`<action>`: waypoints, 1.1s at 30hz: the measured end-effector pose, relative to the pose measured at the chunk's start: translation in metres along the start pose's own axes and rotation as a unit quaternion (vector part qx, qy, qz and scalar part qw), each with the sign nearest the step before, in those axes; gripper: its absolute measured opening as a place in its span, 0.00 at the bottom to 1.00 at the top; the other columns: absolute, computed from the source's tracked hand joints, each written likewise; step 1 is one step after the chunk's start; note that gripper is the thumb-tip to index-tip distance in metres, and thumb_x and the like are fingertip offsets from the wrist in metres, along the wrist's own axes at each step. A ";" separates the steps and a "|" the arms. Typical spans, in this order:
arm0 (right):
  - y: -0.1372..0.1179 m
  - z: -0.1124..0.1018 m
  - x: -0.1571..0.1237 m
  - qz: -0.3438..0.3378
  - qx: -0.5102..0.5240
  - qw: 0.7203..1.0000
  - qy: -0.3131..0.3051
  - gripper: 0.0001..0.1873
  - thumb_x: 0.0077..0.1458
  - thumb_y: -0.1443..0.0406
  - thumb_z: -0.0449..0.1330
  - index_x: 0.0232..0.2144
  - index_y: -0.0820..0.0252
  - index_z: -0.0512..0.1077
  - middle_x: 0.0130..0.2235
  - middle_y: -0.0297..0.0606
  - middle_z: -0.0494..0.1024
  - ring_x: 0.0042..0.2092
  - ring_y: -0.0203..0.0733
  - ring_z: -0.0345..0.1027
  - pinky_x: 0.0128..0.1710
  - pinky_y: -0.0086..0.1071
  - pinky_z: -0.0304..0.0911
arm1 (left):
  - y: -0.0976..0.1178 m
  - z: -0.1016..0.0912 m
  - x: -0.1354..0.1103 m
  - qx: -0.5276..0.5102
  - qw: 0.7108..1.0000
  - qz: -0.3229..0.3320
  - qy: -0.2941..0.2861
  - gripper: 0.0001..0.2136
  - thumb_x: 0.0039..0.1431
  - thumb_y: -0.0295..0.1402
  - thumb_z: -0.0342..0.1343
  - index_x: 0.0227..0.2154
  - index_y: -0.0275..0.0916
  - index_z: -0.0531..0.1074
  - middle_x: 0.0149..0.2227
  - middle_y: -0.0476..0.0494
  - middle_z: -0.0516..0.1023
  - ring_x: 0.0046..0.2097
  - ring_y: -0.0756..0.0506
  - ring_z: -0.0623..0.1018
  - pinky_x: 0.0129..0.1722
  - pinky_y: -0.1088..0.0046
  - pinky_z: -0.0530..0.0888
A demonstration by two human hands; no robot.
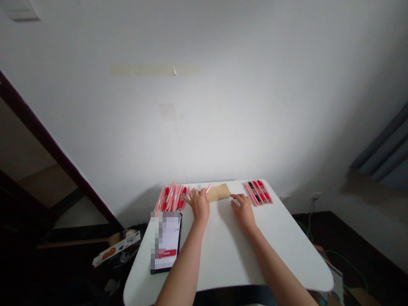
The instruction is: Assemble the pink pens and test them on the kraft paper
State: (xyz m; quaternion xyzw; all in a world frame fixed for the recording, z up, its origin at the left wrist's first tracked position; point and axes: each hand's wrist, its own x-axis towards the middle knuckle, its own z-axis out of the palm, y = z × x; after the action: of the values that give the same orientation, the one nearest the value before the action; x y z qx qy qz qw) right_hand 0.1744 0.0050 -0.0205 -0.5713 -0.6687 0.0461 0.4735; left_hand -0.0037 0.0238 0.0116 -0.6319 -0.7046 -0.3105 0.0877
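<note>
A small sheet of brown paper (218,193) lies near the far edge of the white table, between my two hands. My left hand (199,203) is closed at the paper's left end, and a pink pen (208,188) pokes out past its fingers; the rest of that pen is hidden. At the right end, my right hand (244,209) has its index finger stretched to the paper's corner, with the thumb apart below it. Just left of my left hand lies a loose group of pink and red pens (174,197). Beyond my right hand, several pink, red and black pens (259,193) lie side by side.
A phone (166,244) with a lit screen rests on the left of the white table (287,250). The wall (223,127) stands right behind the table. Boxes and clutter (117,248) are on the floor at left, and green cables (347,265) at right.
</note>
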 end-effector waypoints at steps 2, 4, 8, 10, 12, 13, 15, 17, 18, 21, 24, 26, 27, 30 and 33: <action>0.001 0.000 0.000 -0.002 0.008 1.000 -0.001 0.16 0.56 0.66 0.52 0.45 0.57 0.75 0.40 0.42 0.74 0.43 0.47 0.62 0.47 0.42 0.60 | 0.003 0.000 -0.002 -0.039 0.999 0.020 -0.011 0.13 0.60 0.30 0.48 0.42 0.46 0.75 0.45 0.40 0.75 0.59 0.38 0.65 0.60 0.38 0.51; 0.001 -0.001 0.001 -0.004 0.015 1.000 -0.002 0.16 0.56 0.65 0.52 0.45 0.56 0.74 0.40 0.42 0.74 0.44 0.47 0.62 0.47 0.42 0.60 | 0.006 0.000 -0.004 -0.069 0.997 0.036 -0.026 0.12 0.60 0.30 0.48 0.41 0.45 0.75 0.47 0.40 0.75 0.59 0.40 0.65 0.61 0.40 0.51; 0.000 -0.004 0.002 -0.008 0.022 1.000 -0.003 0.16 0.58 0.63 0.52 0.46 0.56 0.74 0.41 0.42 0.74 0.44 0.48 0.62 0.48 0.42 0.60 | 0.009 0.003 -0.008 -0.114 0.991 0.058 -0.050 0.12 0.61 0.31 0.48 0.40 0.47 0.76 0.49 0.42 0.75 0.59 0.41 0.65 0.61 0.39 0.50; 0.001 -0.005 0.003 -0.008 0.025 1.000 -0.004 0.17 0.59 0.61 0.52 0.47 0.56 0.74 0.42 0.42 0.75 0.45 0.48 0.62 0.48 0.42 0.60 | 0.010 0.005 -0.009 -0.135 0.987 0.069 -0.057 0.12 0.61 0.32 0.48 0.40 0.48 0.76 0.49 0.43 0.75 0.59 0.41 0.65 0.61 0.39 0.49; 0.002 -0.006 0.005 -0.010 0.033 0.999 -0.002 0.18 0.60 0.59 0.53 0.49 0.55 0.73 0.43 0.42 0.75 0.45 0.47 0.62 0.48 0.42 0.60 | 0.011 0.006 -0.010 -0.151 0.983 0.078 -0.065 0.12 0.61 0.32 0.48 0.40 0.49 0.76 0.48 0.43 0.75 0.60 0.41 0.64 0.62 0.40 0.48; 0.003 -0.006 0.005 -0.011 0.038 0.999 0.000 0.18 0.60 0.58 0.53 0.49 0.55 0.72 0.43 0.42 0.75 0.45 0.47 0.63 0.48 0.42 0.60 | 0.012 0.006 -0.011 -0.156 0.982 0.082 -0.070 0.12 0.61 0.33 0.48 0.40 0.49 0.76 0.48 0.43 0.75 0.60 0.41 0.64 0.62 0.40 0.48; 0.005 -0.006 0.007 -0.013 0.051 0.999 0.002 0.19 0.60 0.56 0.53 0.50 0.55 0.72 0.42 0.42 0.76 0.46 0.48 0.63 0.49 0.43 0.60 | 0.013 0.005 -0.012 -0.162 0.979 0.092 -0.085 0.12 0.61 0.33 0.48 0.40 0.50 0.76 0.47 0.44 0.75 0.59 0.42 0.64 0.62 0.41 0.47; 0.007 -0.005 0.008 -0.008 0.069 0.998 0.001 0.21 0.59 0.54 0.54 0.50 0.56 0.72 0.41 0.43 0.77 0.46 0.48 0.64 0.49 0.44 0.60 | 0.014 0.004 -0.013 -0.165 0.976 0.102 -0.101 0.12 0.61 0.33 0.49 0.41 0.51 0.76 0.47 0.45 0.75 0.59 0.43 0.64 0.63 0.42 0.46; 0.007 -0.005 0.008 -0.003 0.079 0.997 0.000 0.21 0.59 0.54 0.54 0.50 0.56 0.73 0.40 0.44 0.77 0.46 0.48 0.64 0.49 0.44 0.60 | 0.015 0.004 -0.013 -0.164 0.975 0.107 -0.109 0.12 0.61 0.34 0.49 0.42 0.52 0.76 0.47 0.45 0.75 0.59 0.43 0.64 0.63 0.43 0.46; 0.009 -0.004 0.009 0.014 0.102 0.995 -0.007 0.21 0.57 0.52 0.56 0.45 0.57 0.76 0.38 0.45 0.77 0.45 0.48 0.66 0.48 0.43 0.62 | 0.017 0.003 -0.015 -0.163 0.972 0.119 -0.123 0.12 0.61 0.34 0.49 0.42 0.52 0.76 0.47 0.46 0.75 0.59 0.43 0.64 0.63 0.44 0.46; 0.011 -0.003 0.009 0.023 0.112 0.993 -0.016 0.19 0.56 0.51 0.56 0.37 0.58 0.78 0.36 0.45 0.77 0.44 0.48 0.67 0.47 0.42 0.62 | 0.018 0.003 -0.016 -0.168 0.971 0.126 -0.118 0.11 0.61 0.35 0.50 0.40 0.52 0.77 0.45 0.46 0.76 0.58 0.43 0.65 0.64 0.44 0.45; 0.012 -0.003 0.010 0.030 0.117 0.993 -0.008 0.19 0.56 0.51 0.56 0.35 0.57 0.79 0.36 0.44 0.77 0.43 0.48 0.67 0.47 0.42 0.62 | 0.018 0.003 -0.015 -0.165 0.972 0.123 -0.113 0.10 0.60 0.35 0.52 0.39 0.52 0.77 0.45 0.47 0.76 0.58 0.43 0.66 0.64 0.44 0.45; 0.013 -0.004 0.010 0.034 0.118 0.992 0.000 0.19 0.56 0.51 0.56 0.35 0.57 0.78 0.35 0.44 0.77 0.43 0.48 0.67 0.47 0.42 0.62 | 0.018 0.003 -0.015 -0.160 0.974 0.119 -0.111 0.09 0.59 0.35 0.53 0.40 0.51 0.76 0.45 0.47 0.75 0.57 0.43 0.66 0.64 0.44 0.46; 0.015 -0.006 0.011 0.049 0.119 0.991 0.027 0.18 0.56 0.51 0.55 0.35 0.56 0.78 0.36 0.44 0.78 0.44 0.49 0.66 0.47 0.43 0.62 | 0.015 0.001 -0.013 -0.146 0.979 0.100 -0.103 0.10 0.55 0.35 0.57 0.41 0.50 0.76 0.46 0.46 0.75 0.56 0.42 0.67 0.63 0.44 0.48; 0.016 -0.009 0.012 0.062 0.118 0.990 0.047 0.18 0.57 0.52 0.54 0.35 0.57 0.78 0.37 0.44 0.78 0.45 0.49 0.66 0.48 0.44 0.60 | 0.014 -0.001 -0.011 -0.143 0.982 0.082 -0.093 0.09 0.53 0.34 0.60 0.39 0.49 0.76 0.45 0.46 0.75 0.55 0.42 0.67 0.62 0.43 0.49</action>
State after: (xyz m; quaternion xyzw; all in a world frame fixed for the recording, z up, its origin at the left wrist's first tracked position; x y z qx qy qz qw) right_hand 0.1938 0.0162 -0.0181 -0.5533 -0.5990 0.1270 0.5648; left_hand 0.0111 0.0139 0.0109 -0.7194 -0.6039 -0.3403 -0.0446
